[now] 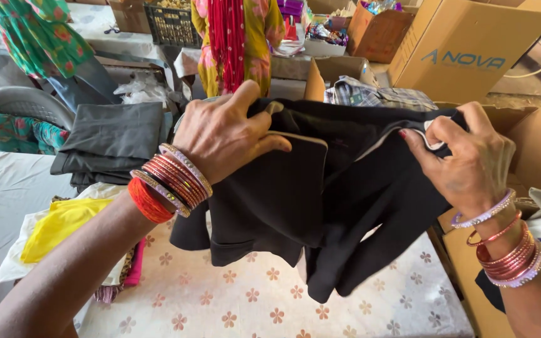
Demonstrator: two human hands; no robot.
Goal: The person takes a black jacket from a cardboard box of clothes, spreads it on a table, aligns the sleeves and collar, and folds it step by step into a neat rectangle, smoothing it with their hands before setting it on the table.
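I hold a black garment [320, 206] up above a table covered with a flower-patterned cloth [252, 307]. My left hand [223, 134] grips its upper left edge, with the thumb over a folded panel. My right hand [468, 156] pinches the upper right edge, where a bit of white lining shows. The garment hangs down between both hands, and its lower end is just above the table. Both wrists carry several bangles.
A folded dark grey stack [111, 141] lies at the back left, and yellow and white cloth [57, 228] lies to the left. Open cardboard boxes [471, 50] stand at the right and back. Two people in bright clothes [236, 44] stand behind the table. A grey chair [14, 103] is far left.
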